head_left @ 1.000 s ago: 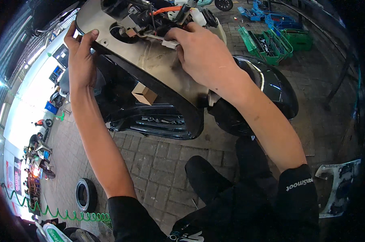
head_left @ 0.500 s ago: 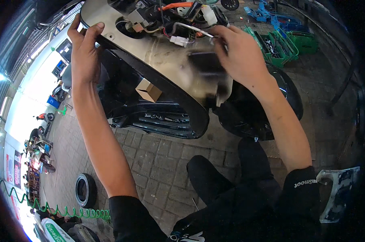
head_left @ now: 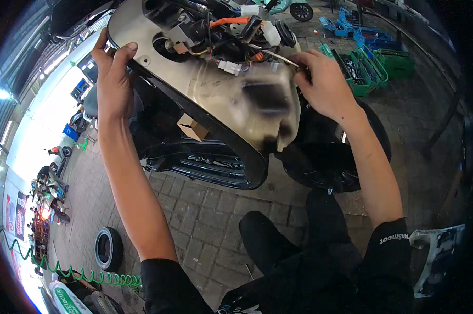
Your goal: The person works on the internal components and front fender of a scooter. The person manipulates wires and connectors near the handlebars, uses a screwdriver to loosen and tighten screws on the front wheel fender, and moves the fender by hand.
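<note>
My left hand [head_left: 116, 73] is closed on the upper left edge of a scooter's silver-beige front panel [head_left: 205, 89] with black trim. My right hand [head_left: 323, 83] pinches a thin, pale rod-like piece [head_left: 281, 58] at the panel's upper right, its far end among wiring and components [head_left: 236, 36] with an orange cable. A white connector [head_left: 229, 67] hangs just below the wiring. A small open cardboard box [head_left: 192, 127] sits in the black scooter body [head_left: 205, 167] behind the panel. My right fingertips are partly hidden.
Green toolboxes [head_left: 383, 68] and blue ones [head_left: 372, 39] lie on the paving at upper right, a rounded black part [head_left: 336, 162] below my right hand. A tyre [head_left: 108, 248], coiled green hose [head_left: 90, 277] and parked scooters [head_left: 56, 193] are at left, a metal plate [head_left: 435, 251] at lower right.
My right hand moved rightward from among the wiring to the panel's right edge, pale piece in its fingers, uncovering the white connector. My left hand and the panel shifted slightly in view.
</note>
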Action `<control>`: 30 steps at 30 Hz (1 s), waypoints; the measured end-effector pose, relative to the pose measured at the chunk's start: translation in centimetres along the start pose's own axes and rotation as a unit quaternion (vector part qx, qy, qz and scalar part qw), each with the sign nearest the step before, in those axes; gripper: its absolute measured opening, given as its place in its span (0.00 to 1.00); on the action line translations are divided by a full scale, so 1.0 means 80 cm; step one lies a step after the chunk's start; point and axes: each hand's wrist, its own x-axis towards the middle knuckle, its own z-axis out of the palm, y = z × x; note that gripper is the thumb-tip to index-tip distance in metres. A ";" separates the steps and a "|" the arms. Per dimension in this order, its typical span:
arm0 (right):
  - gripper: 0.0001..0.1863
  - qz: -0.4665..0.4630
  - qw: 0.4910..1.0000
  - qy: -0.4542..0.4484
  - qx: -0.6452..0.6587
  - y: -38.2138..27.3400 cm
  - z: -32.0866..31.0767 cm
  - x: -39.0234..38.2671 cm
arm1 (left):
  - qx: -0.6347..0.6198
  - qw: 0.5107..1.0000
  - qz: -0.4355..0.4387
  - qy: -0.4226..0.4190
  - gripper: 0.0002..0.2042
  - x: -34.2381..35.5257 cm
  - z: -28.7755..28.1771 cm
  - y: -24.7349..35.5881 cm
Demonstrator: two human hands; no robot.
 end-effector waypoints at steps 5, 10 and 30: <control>0.15 0.032 0.997 -0.049 -0.057 -0.024 -0.019 -0.023 | 0.009 1.000 -0.010 0.003 0.33 -0.006 0.001 0.004; 0.12 -0.001 0.994 -0.015 -0.110 -0.011 0.001 -0.010 | -0.029 1.000 0.007 0.007 0.33 0.000 0.004 -0.002; 0.10 0.007 0.993 -0.006 -0.115 -0.077 0.016 0.010 | 0.006 1.000 -0.002 0.011 0.35 -0.005 0.007 0.002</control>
